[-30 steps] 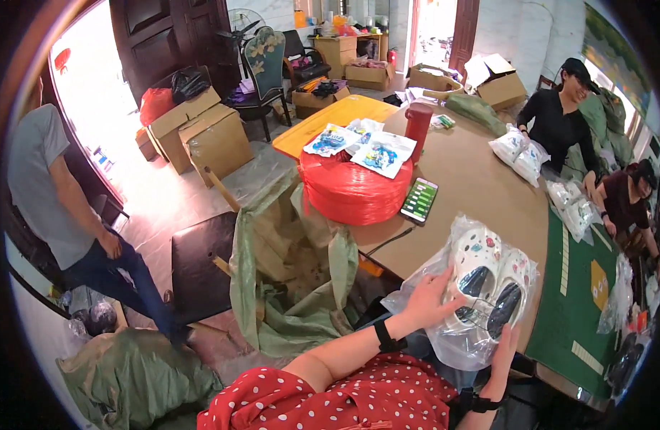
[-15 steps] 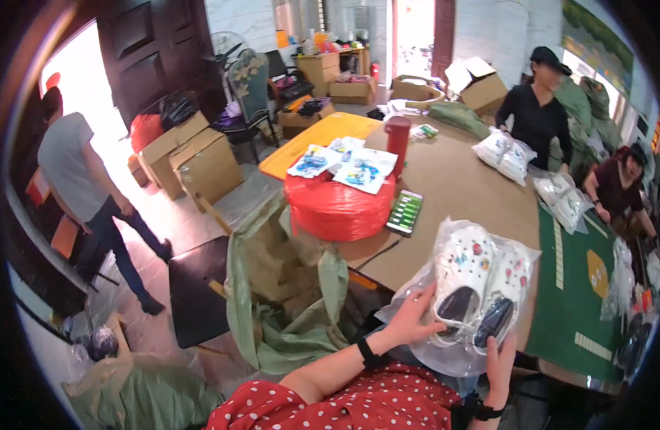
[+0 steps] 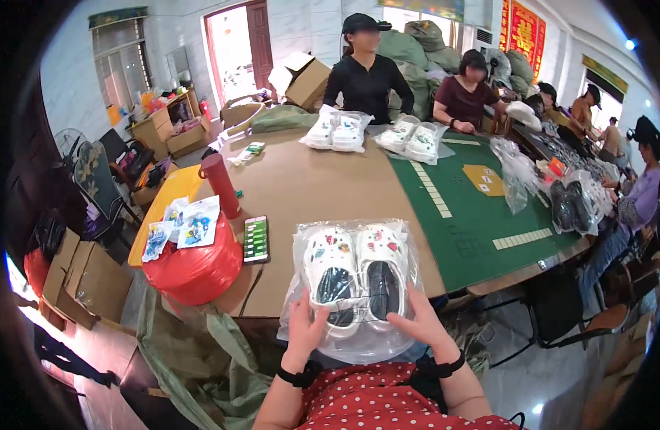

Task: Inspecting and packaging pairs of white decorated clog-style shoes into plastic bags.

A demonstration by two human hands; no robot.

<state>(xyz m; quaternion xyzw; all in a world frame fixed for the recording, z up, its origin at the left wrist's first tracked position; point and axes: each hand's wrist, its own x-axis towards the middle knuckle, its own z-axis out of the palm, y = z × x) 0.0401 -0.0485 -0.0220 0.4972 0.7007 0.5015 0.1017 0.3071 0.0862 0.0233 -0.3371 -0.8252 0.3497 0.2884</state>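
A pair of white clogs [image 3: 380,247] with dark insoles and colourful charms lies inside a clear plastic bag [image 3: 369,349] at the table's near edge. My left hand [image 3: 305,331] holds the bag's near left side, thumb over the left clog's heel. On the other side my right hand [image 3: 420,322] grips it, thumb by the right clog's heel. The fingers under the bag are partly hidden. Left of the bag lies a phone [image 3: 257,239] with a lit green screen.
A red twine roll [image 3: 193,269] with small packets [image 3: 199,218] on top stands left, beside a red bottle [image 3: 220,188]. Across the brown tabletop [image 3: 294,183] a person in black [image 3: 369,86] stands by bagged white clogs [image 3: 337,131]. A green mat [image 3: 466,247] covers the right side.
My view has swung to the right, so the bagged clogs and both hands now sit near the middle. The clogs point more straight away from me. Both hands keep hold of the bag.
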